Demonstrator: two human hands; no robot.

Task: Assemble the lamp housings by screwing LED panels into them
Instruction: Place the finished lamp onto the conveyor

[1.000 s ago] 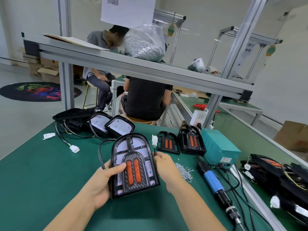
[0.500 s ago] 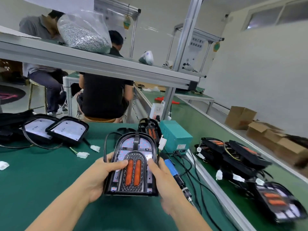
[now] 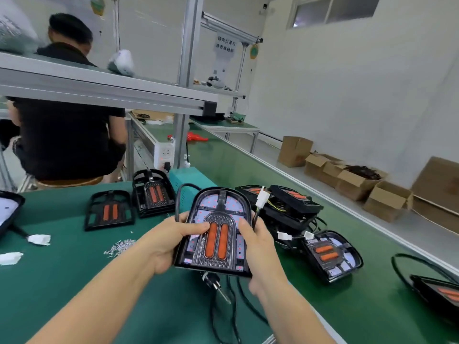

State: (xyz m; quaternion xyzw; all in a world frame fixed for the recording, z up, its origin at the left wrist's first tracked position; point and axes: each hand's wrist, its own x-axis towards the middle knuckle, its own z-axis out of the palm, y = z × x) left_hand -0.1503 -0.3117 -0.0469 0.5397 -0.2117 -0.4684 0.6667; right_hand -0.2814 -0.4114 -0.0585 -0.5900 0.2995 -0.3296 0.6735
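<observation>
Holding: I have the lamp housing [image 3: 215, 232] up off the green table [image 3: 62, 281] with both hands, rounded end away from me, its face with the two orange strips turned up toward the camera.
Left hand: my left hand [image 3: 164, 244] grips the housing's left edge, thumb laid across the face and touching the left orange strip, the other fingers curled underneath out of sight.
Right hand: my right hand [image 3: 258, 247] clasps the right edge, thumb on the rim; I cannot see the fingers behind it.
Cable: a black cable [image 3: 179, 202] loops up from the housing's left side, and a white connector [image 3: 261, 197] stands up beside its right shoulder.
Screwdriver: the tip of the electric screwdriver [image 3: 215, 285] pokes out below the housing, lying on the table among black wires.
Screws: a loose pile of small screws [image 3: 118, 246] lies on the table to the left of my left hand.
Other housings: two more units [image 3: 109, 211] sit on the table beyond the screws, one tilted up against a teal box [image 3: 188, 181].
Finished pile: a heap of housings [image 3: 285, 207] lies just right of the one I hold, with another [image 3: 331, 254] flat on the table nearer me.
Background: a person in a black shirt [image 3: 64, 130] sits with their back to me beyond the bench.
</observation>
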